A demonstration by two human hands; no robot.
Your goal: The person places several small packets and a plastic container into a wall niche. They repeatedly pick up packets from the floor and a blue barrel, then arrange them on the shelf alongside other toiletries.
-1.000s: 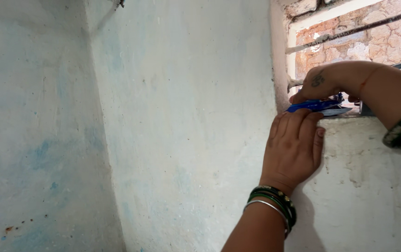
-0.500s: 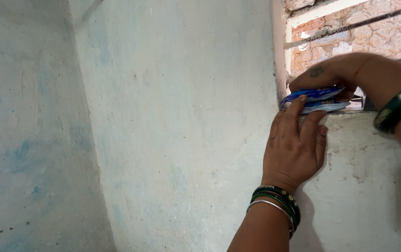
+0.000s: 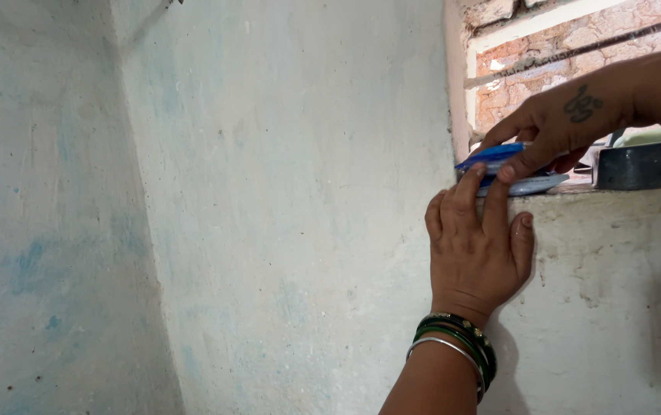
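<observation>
The flat blue packets (image 3: pixel 499 157) lie at the left end of the window ledge (image 3: pixel 576 192), long axis along its edge. My right hand (image 3: pixel 557 127) pinches them from above; my left hand (image 3: pixel 480 246), fingers spread against the wall (image 3: pixel 307 192), touches them from below. A dark container (image 3: pixel 638 165) sits just beside them.

Packets on the sill, my hands meeting at the left end.

I'm looking at a wall (image 3: pixel 292 192) that is filling the middle, with a window (image 3: pixel 576 61) opening at its upper right and a sill (image 3: pixel 615 188) running along the window's bottom. Packets (image 3: pixel 503 165) are lying on the sill's left end. My left hand (image 3: pixel 480 246) is lying flat against the wall just below the sill, fingertips touching the packets from beneath. My right hand (image 3: pixel 557 127) is coming in from the right, resting on top of them. A container (image 3: pixel 638 163) is sitting on the sill to the right of the packets, behind my right hand. A bar (image 3: pixel 584 48) is crossing the window above everything.
</observation>
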